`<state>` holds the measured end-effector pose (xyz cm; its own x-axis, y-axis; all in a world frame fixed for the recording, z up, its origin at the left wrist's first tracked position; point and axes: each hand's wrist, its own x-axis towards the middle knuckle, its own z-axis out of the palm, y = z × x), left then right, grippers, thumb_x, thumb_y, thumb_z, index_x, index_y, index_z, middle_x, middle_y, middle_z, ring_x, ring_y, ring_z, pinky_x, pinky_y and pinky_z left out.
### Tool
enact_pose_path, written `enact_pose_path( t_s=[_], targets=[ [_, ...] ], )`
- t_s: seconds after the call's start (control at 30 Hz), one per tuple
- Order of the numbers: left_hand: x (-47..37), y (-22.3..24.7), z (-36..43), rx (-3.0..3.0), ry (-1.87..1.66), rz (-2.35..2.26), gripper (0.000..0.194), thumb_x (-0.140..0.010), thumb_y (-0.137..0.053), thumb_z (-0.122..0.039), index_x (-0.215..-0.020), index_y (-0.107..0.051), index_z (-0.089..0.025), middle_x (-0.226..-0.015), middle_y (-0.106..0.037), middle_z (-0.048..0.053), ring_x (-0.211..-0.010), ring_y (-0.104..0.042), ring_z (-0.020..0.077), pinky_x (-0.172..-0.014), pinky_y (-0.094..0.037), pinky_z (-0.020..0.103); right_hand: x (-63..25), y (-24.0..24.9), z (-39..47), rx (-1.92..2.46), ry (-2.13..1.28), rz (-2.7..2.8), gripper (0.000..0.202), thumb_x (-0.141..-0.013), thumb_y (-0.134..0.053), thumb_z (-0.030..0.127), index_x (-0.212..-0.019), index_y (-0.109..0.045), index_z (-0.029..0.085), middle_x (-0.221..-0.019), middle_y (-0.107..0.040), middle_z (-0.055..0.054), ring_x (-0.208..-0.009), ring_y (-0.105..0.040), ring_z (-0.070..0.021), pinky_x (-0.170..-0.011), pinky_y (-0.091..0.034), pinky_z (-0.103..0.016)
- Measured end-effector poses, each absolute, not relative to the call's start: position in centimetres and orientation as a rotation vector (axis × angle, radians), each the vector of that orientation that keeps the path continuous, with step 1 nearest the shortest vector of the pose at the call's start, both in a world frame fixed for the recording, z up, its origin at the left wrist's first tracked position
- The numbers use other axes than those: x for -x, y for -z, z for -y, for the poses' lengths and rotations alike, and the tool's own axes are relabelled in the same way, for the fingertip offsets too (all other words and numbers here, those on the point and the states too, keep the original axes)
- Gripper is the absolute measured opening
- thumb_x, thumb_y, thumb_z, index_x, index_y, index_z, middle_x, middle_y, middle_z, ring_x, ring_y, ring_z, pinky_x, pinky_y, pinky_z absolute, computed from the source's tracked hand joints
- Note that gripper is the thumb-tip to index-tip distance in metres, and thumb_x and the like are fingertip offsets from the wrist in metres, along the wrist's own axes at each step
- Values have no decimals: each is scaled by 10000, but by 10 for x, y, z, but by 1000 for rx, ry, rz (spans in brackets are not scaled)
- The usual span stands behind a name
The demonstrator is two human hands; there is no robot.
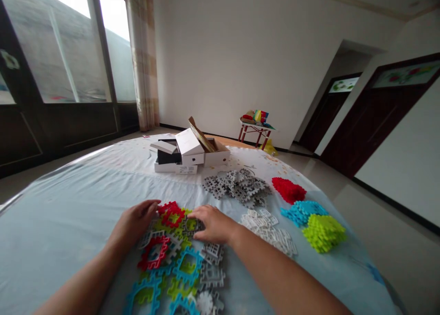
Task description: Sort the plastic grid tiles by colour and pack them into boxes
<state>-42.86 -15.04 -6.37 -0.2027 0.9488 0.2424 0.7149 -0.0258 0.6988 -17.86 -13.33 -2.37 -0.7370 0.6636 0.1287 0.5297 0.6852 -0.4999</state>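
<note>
My left hand (134, 221) is at the left of a loose spread of plastic interlocking pieces, its fingers curled together beside a red piece (172, 214). Whether anything is pinched there is hidden. My right hand (216, 224) reaches in from the other side, thumb and fingers apart over a dark grey piece (189, 228). Nearer to me lie a red frame piece (151, 262), a blue frame piece (197, 264), a white grid piece (146, 239) and several green and grey pieces, some overlapping.
Right of my hands are piles of grey pieces (240, 187), white pieces (268, 230), red pieces (289, 190), blue pieces (304, 212) and green pieces (324, 232). White boxes (192, 159) stand at the back of the cloth-covered table (79, 200). A small stand (256, 128) holds colourful items beyond.
</note>
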Motion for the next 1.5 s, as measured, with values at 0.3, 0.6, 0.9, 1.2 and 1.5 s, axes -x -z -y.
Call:
enact_pose_path(
  t_s=[0.3,0.6,0.9,1.2,1.5],
  targets=[
    [428,63,148,-1712,-1128,-1902,411,-749,-426,-485,-942,-664,-211,-834,-719,31,-802,-647,207,-701,-474,244,140,-3,86,1074,-362,2337,483,-659,-668,234,-1130,-578,177,-1125,-588,-88,-1052,-534,-221,-946,-393,-341],
    [430,69,146,-1622,-1221,-1867,445,-757,-415,-510,-962,-643,-188,-829,-717,37,-795,-650,202,-693,-473,252,134,-11,60,1217,4,2049,403,-709,-600,215,-1109,-570,177,-1127,-566,-95,-1093,-493,-218,-970,-365,-376],
    [428,62,149,-1513,-1299,-1874,467,-746,-423,-506,-964,-640,-155,-785,-714,55,-736,-651,190,-648,-477,245,217,20,118,1087,-380,2492,485,-663,-676,410,-1090,-579,201,-1079,-602,-79,-1037,-525,-223,-900,-388,-347],
    [432,63,147,-1515,-1259,-1908,454,-713,-445,-523,-939,-642,-182,-765,-718,39,-733,-655,194,-634,-483,237,231,29,123,1163,-266,2521,456,-667,-638,450,-1069,-589,240,-998,-644,-42,-951,-559,-223,-835,-412,-334],
    [440,65,141,-1576,-1184,-2024,435,-676,-454,-553,-908,-656,-245,-730,-723,-8,-715,-666,205,-656,-509,263,129,-6,103,1201,-131,2165,476,-706,-644,383,-1133,-553,194,-1047,-634,-61,-973,-562,-190,-889,-401,-316]
  ],
)
